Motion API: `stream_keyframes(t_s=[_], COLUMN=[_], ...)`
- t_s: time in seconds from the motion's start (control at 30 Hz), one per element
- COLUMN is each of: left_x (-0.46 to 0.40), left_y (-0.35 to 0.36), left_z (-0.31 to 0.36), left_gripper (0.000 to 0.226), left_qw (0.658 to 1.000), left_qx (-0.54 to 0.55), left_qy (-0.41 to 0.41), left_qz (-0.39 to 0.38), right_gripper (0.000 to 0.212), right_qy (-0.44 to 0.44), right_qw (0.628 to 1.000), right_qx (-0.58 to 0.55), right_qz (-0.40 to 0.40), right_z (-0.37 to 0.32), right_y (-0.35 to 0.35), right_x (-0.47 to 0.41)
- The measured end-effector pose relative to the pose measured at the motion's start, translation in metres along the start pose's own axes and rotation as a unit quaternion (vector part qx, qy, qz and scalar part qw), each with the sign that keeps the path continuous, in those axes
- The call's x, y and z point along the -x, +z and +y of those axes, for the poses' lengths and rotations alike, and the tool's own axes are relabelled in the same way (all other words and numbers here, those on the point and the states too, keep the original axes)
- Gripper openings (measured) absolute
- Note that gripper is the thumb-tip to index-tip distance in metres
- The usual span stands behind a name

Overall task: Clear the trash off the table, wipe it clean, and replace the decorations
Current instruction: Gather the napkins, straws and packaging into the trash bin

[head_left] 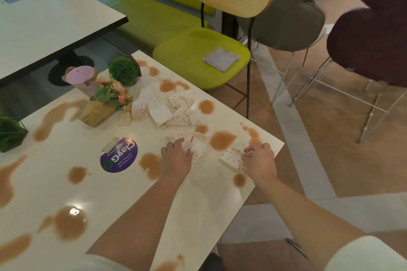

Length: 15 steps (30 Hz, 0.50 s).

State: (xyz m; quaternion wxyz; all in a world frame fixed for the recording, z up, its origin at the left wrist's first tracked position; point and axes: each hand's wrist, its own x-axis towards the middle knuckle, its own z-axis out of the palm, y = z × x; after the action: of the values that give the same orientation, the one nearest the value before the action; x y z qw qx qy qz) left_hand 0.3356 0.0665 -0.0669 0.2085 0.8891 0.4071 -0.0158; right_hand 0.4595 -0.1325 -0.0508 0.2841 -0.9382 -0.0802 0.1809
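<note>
Brown puddles [221,139] of spilled liquid spot the cream desk [123,191] from end to end. The left hand [176,157] lies near the middle of the far-right part of the desk, its fingers [179,142] curled onto a crumpled white wrapper [195,146] with a thin red line on it, pinching its edge. The right hand [259,160] is close to the desk's right edge, its fingers pinching a folded white napkin with red dots [231,159] that lies flat on the desk between two puddles.

Beyond the hands sits a heap of crumpled napkins and wrappers [167,105], some dotted red. To its left stand the decorations: a paper-wrapped flower bunch [105,101], a pink cup [84,80] and a small green ball plant in a dark frame [124,70]. Another green plant [10,132] sits at the desk's left edge. A round purple sticker [119,155] is stuck on the desk left of the left hand.

Past the far end, a folded grey cloth [220,58] rests on the seat of a lime-green chair [187,57].
</note>
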Motion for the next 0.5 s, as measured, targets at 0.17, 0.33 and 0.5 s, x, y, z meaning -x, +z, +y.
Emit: stream_keyframes(t_s=[0.17, 0.33, 0.5], left_x=[-0.013, -0.005, 0.01], left_y=[-0.001, -0.023, -0.049], left_z=[-0.003, -0.001, 0.002], left_gripper=[0.038, 0.04, 0.03], left_qw=[0.998, 0.998, 0.984], left_qx=[0.047, -0.011, 0.079], left_qy=[-0.033, -0.018, -0.094], left_qz=[-0.022, 0.052, 0.13], right_gripper=[0.009, 0.005, 0.014], right_qy=[-0.021, -0.045, -0.078], right_qw=[0.998, 0.99, 0.979], right_qx=[-0.04, -0.128, -0.19], right_qz=[0.034, 0.032, -0.001], right_z=[-0.012, -0.03, -0.049], right_y=[-0.001, 0.002, 0.003], right_x=[-0.005, 0.0, 0.016])
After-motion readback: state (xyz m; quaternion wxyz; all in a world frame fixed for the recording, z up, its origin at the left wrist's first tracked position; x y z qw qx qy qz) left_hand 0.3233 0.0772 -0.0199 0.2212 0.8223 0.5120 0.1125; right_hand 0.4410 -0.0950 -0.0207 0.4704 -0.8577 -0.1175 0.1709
